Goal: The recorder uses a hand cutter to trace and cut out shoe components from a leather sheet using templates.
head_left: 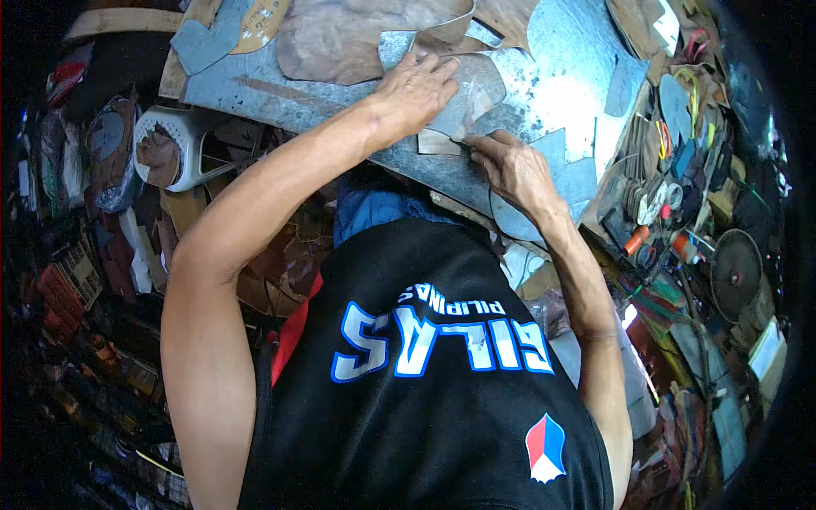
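My left hand (418, 92) lies flat with its fingers stretched over a grey-brown sheet piece (481, 83) with a rounded edge, pressing it to the metal-topped table (306, 104). A small pale scrap (439, 143) sits at the table's near edge, below that piece. Close to the scrap, my right hand (513, 170) is closed, thumb and fingers pinched together. Something thin and dark shows at its fingertips, mostly hidden by the hand, so its kind cannot be made out. Beyond my left hand spreads a large brown leather sheet (331, 42) with a curved outline.
Flat grey pattern pieces (571, 174) lie right of my right hand, another (204, 44) at the far left. Tools, tape rolls and an orange-capped item (636, 240) crowd the right side. A white stool (189, 153) stands left of the table, and a round disc (736, 276) far right.
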The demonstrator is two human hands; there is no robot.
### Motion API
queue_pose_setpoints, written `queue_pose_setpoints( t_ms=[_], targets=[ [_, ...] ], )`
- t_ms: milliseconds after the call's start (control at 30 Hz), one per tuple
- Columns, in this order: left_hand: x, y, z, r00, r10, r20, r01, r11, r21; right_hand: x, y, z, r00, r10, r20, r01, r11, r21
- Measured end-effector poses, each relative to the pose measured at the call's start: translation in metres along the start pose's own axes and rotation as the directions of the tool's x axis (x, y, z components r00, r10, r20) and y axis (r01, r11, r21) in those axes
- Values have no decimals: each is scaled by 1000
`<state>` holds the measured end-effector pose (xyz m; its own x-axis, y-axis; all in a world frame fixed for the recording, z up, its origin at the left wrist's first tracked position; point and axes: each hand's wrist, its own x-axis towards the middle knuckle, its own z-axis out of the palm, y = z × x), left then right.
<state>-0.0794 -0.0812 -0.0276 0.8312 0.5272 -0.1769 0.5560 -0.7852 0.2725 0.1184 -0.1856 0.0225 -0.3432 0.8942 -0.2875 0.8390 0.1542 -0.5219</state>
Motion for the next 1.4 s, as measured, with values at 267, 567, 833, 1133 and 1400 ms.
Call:
queue_pose_setpoints(
  t_ms=[267,567,833,1133,1400],
  targets=[
    [2,1,2,1000,18,-21,-18,999,33,-37,1,-11,964,266,-21,-260,955,143],
    [0,11,-12,999,-31,20,32,997,-66,29,9,10,884,290,-366,-192,940,281],
    [0,10,-12,999,-30,32,31,999,-42,33,-6,26,834,359,-420,-250,923,292],
    [1,9,-17,998,-14,58,17,999,-45,38,-21,32,793,440,-422,-342,894,290],
    [3,6,-11,999,5,48,-6,1000,20,41,-32,33,751,518,-410,-407,852,331]
  ],
)
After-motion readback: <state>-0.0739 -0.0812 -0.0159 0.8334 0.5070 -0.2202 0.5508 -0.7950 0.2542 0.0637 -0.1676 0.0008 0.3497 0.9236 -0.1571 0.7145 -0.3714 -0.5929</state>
